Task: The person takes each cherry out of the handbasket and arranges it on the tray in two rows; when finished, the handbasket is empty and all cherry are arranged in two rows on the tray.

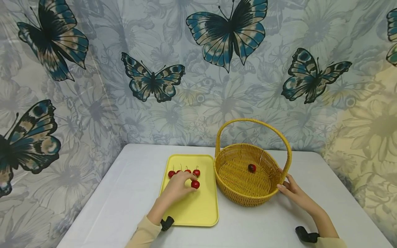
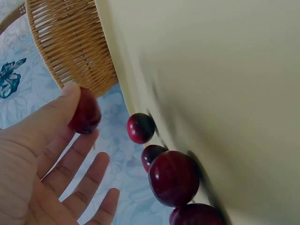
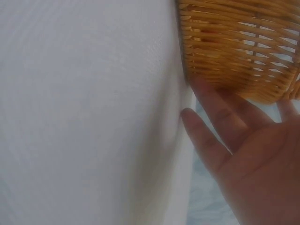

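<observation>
Between its thumb and forefinger, my left hand [image 1: 178, 188] pinches a dark red cherry [image 1: 195, 184], low over the yellow tray [image 1: 198, 213]. In the left wrist view the pinched cherry [image 2: 86, 112] shows close up, the other fingers loosely spread. Several more cherries [image 1: 196, 173] with stems lie in a row across the tray, partly hidden by that hand. The tan wicker basket [image 1: 238, 198] stands right of the tray with one cherry [image 1: 252, 168] inside. My right hand [image 1: 294, 194] touches the basket's right side by the handle's foot, its fingers fairly straight in the right wrist view.
The basket's tall arched handle [image 1: 252, 120] rises over its opening. Both stand on a white-covered table [image 1: 108, 206], whose back edge meets a butterfly-patterned cloth [image 1: 198, 103]. A black strap piece [image 1: 167, 223] sits on the left wrist, another [image 1: 306, 235] on the right.
</observation>
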A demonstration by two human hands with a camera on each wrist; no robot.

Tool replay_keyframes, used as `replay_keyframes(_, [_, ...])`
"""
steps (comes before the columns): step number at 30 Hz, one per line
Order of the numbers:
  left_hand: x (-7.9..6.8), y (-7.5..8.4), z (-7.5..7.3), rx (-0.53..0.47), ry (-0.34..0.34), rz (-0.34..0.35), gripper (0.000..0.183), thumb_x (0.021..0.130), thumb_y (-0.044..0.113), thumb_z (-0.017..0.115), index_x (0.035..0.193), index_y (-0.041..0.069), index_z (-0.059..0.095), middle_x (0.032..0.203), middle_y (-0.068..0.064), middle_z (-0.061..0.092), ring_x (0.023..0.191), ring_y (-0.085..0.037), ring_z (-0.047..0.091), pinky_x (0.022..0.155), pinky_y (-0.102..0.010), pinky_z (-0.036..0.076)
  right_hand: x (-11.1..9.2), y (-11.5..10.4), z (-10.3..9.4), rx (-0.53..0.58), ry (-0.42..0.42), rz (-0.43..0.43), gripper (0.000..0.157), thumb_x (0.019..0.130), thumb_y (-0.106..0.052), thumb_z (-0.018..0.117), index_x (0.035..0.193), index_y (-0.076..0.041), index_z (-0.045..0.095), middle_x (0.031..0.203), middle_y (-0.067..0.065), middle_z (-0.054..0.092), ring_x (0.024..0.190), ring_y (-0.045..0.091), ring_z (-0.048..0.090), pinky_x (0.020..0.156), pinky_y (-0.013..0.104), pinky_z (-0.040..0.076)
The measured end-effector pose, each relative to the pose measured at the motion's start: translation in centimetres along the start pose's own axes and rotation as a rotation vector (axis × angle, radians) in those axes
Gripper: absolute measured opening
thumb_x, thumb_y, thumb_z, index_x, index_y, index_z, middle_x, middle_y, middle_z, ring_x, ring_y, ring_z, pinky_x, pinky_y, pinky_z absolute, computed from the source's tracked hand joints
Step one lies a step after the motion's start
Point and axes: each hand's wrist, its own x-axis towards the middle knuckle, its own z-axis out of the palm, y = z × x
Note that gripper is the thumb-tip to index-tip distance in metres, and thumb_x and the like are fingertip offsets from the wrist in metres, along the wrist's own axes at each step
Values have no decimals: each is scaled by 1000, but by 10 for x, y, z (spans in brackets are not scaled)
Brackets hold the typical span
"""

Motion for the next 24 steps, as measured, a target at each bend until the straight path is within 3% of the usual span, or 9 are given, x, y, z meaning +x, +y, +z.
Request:
replay_keyframes(12, [-3,-15,-5,-11,-63,-45,25,72,24,80,95,19,71,93,9,66,85,-13,58,73,-27,47,0,-1,0,-1,4,3,63,99,-10,42,147,-3,1,148,32,-3,114,-22,30,85,7,40])
replay_keyframes(18, [-1,-23,-6,60,-65,-17,25,70,26,81,91,19,72,86,10,67,69,-6,55,65,-21,44,0,0,0,0,2,-2,64,99,-9,42,148,-5,1,147,33,-3,114,-22,31,85,8,40])
replay_keyframes(24, [1,-28,-6,106,-80,2,28,67,27,83,92,17,72,86,9,68,65,-2,57,67,-23,47,0,0,0,-5,2,-7,64,99,-9,42,148,-5,1,147,34,-4,115,-22,31,85,8,41])
